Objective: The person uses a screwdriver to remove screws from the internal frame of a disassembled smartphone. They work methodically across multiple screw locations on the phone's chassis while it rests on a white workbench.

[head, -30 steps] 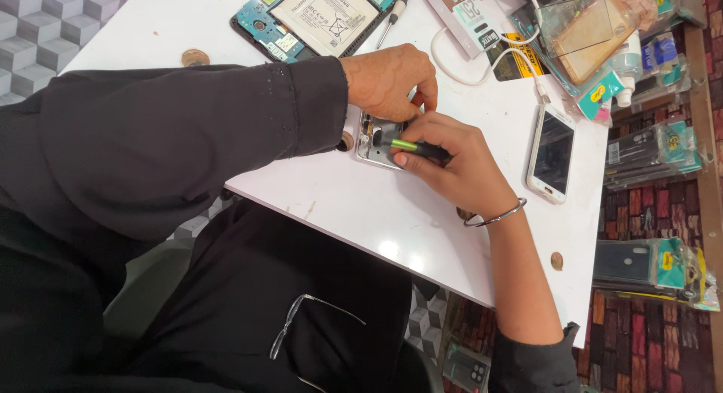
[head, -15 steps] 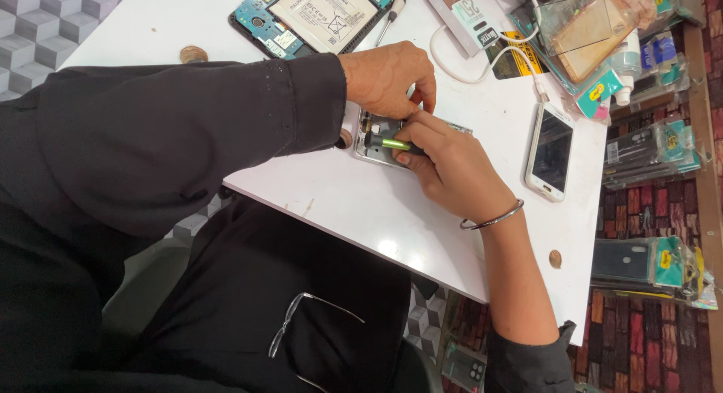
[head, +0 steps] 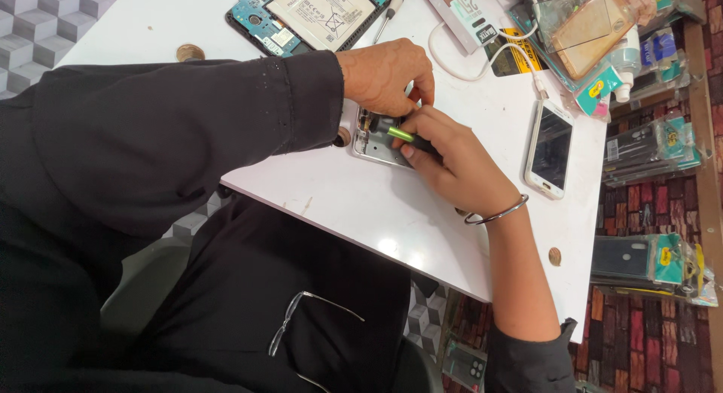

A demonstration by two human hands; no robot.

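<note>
While my left hand (head: 388, 75) pins the light, fragile frame (head: 374, 141) by its edge, right-hand fingers (head: 422, 129) grip the slim screwdriver (head: 403, 134).

White table (head: 361, 205), black sleeve (head: 188, 129), green-and-black screwdriver (head: 410, 137), silver phone frame (head: 373, 144), silver bangle (head: 497, 211), white-edged smartphone (head: 550, 148), grey cube-patterned floor (head: 38, 24)

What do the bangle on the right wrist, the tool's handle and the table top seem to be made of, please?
Bangle: probably metal, a thin silvery ring with a bright sheen.
Tool handle, gripped in the right hand: likely plastic or rubber, black with a green band and a matt look.
Table top: looks like smooth white laminate or painted board, since it shows glossy glare spots; the core is hidden.
</note>
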